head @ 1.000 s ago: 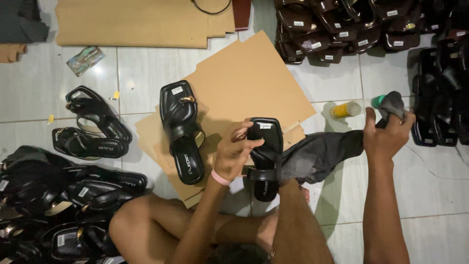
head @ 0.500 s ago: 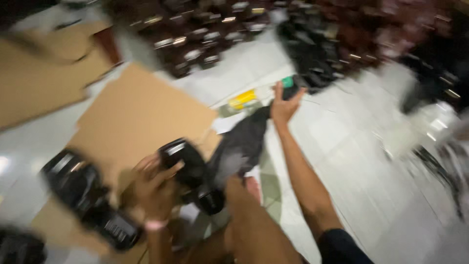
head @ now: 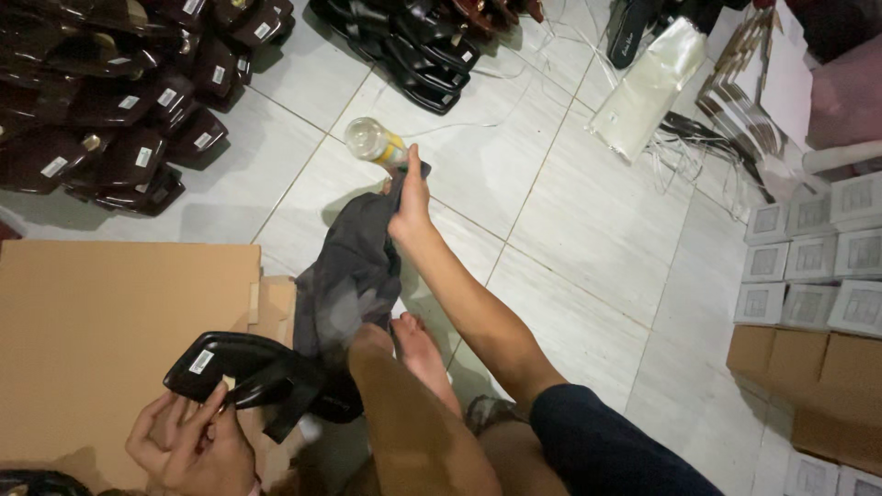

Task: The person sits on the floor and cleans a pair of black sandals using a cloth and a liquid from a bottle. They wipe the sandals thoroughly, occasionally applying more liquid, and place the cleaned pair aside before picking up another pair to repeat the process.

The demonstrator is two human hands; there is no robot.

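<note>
My left hand (head: 188,445) has its fingers clamped on a black sandal (head: 257,375) over the cardboard sheet (head: 110,321), near left. My right hand (head: 411,197) grips a dark cloth (head: 354,271) on the floor — a clear bottle (head: 374,142) lies just beyond. Dark sandals (head: 119,83) with small white labels pile far left; white boxes (head: 808,266) stack right.

place: footwear workshop | evidence: black sandal piles (head: 119,101) on tiled floor (head: 588,230), stacked small boxes (head: 808,266), cardboard sheet (head: 110,331)
</note>
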